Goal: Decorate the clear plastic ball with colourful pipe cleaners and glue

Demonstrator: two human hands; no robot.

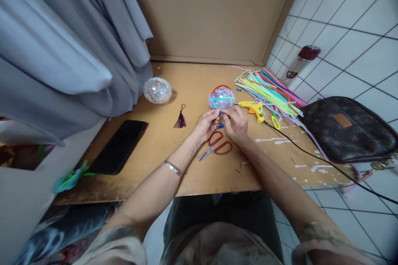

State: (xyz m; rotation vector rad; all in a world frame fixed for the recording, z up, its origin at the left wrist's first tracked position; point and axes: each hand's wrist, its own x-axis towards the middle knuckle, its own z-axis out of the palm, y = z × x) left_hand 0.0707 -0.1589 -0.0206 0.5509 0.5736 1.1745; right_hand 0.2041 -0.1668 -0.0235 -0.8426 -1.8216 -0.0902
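My left hand (207, 125) and my right hand (236, 124) meet over the middle of the table, fingers pinched around a small blue piece (220, 113). Just beyond the fingertips sits a clear ball (222, 96) with red, lilac and turquoise strips around it. Another blue piece (221, 126) lies between the hands. Red-handled scissors (223, 148) rest below them, blades toward the lower left. A yellow glue gun (255, 109) lies right of the ball, its nozzle toward it. To the left are a dark purple tassel (180, 120) and a second clear ball (157, 90).
Many coloured pipe cleaners (270, 91) lie at the back right beside a brown bag (348, 130). A black cable (298, 147) crosses the right side. On the left are a black phone (120, 147) and a grey curtain (77, 45). A bottle (298, 66) stands near the tiles.
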